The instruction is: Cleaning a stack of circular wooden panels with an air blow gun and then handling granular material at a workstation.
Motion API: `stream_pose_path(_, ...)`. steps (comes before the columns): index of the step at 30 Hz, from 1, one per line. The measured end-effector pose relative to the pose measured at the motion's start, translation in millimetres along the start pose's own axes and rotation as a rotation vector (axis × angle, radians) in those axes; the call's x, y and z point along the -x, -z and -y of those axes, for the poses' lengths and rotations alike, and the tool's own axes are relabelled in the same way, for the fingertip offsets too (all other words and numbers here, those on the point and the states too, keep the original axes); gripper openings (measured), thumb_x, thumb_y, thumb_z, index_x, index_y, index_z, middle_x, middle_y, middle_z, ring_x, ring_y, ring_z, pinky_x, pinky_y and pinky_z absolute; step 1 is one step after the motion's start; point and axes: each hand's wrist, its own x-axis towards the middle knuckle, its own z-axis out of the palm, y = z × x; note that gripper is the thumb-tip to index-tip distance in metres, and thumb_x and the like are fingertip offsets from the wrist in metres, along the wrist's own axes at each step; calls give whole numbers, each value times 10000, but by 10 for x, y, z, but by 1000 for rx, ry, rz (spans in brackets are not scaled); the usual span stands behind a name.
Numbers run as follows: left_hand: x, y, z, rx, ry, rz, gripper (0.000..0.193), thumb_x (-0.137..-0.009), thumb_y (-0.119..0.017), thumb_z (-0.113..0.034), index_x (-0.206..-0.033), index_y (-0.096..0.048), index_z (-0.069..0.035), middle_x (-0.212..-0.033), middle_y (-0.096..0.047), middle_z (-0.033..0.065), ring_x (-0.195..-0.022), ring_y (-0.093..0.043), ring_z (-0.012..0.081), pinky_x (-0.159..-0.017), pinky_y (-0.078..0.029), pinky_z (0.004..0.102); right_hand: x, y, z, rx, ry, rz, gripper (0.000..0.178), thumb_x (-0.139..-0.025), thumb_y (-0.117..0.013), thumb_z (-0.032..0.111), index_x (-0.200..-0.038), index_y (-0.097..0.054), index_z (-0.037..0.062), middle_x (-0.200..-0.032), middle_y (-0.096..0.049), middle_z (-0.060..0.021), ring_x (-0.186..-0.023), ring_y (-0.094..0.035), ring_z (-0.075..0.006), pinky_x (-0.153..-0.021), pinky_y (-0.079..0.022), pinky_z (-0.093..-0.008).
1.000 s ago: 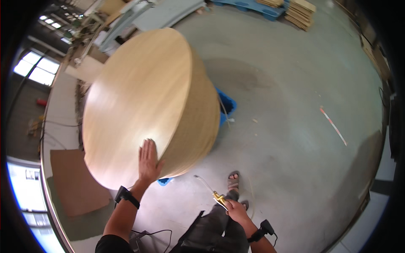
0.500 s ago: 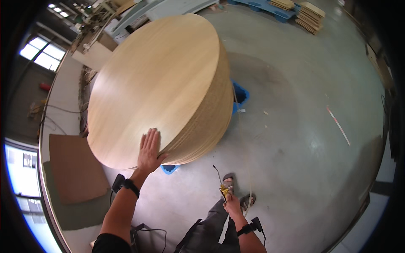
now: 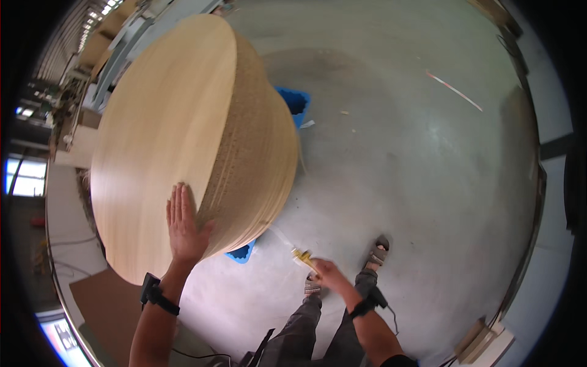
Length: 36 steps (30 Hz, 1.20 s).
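A tall stack of round wooden boards (image 3: 165,122) fills the left half of the view, its layered edges facing right. Flat on the top board, near its rim, lies my left hand (image 3: 185,235), fingers stretched out and holding nothing. My right hand (image 3: 330,275) is closed around a yellow air blow gun (image 3: 301,256), low beside the stack. The gun's thin nozzle is blurred and points up and left toward the lower edges of the boards. Whether its tip touches them I cannot tell.
Under the stack, parts of a blue plastic pallet (image 3: 295,105) stick out. A brown sheet (image 3: 107,306) leans at the lower left. A red-and-white strip (image 3: 455,91) lies on the grey floor (image 3: 391,183). Cardboard pieces (image 3: 477,342) stand at the lower right.
My right hand has swung the air blow gun from pointing upward to pointing left at the stack. My left hand stays flat on the top board. The view has turned and my feet have stepped.
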Motion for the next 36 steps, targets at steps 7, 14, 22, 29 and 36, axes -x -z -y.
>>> stream_pose_path(7,218,-78,105,146,-293,65,971,-749,-773,-84,-1548,-230,21,-1603,-257,245,-1506,-206,411,-1227,-168,522,-72,-28,215,312,-82,-431,358,-1033,-470,346,-983,-642,36,-675,-602,-95,-623,-598,-191,-611,-479,-361)
stream_pose_path(14,926,47,1131,-61,-323,152,1004,-787,-765,-268,-1537,-197,82,-1596,-228,298,-1499,-195,450,-1222,-147,558,404,-460,-151,311,-743,97,300,-1006,-464,355,-1033,-692,163,-910,-705,-162,-907,-675,-377,-750,-518,-519)
stream_pose_path(22,1054,-10,1330,28,-377,148,1036,-777,-774,-342,-1524,-208,101,-1588,-242,305,-1501,-194,448,-1224,-134,564,645,-826,2104,104,-136,-109,238,-940,-633,204,-1171,-639,145,-701,-620,-80,-630,-634,-297,-539,-480,-414)
stream_pose_path(29,1528,86,2011,-32,-241,205,1125,-759,-792,-474,-1535,-198,83,-1611,-211,279,-1527,-146,402,-1220,-70,578,416,-762,3041,598,-85,-72,207,-925,-643,246,-1099,-624,137,-607,-580,-79,-541,-617,-275,-473,-469,-418)
stream_pose_path(36,1707,110,2467,-29,-275,188,1169,-746,-766,-586,-1538,-206,65,-1621,-221,240,-1534,-144,363,-1229,-73,563,476,-1385,3198,643,51,-7,184,-949,-598,230,-1092,-647,125,-617,-607,-81,-546,-635,-285,-474,-472,-404)
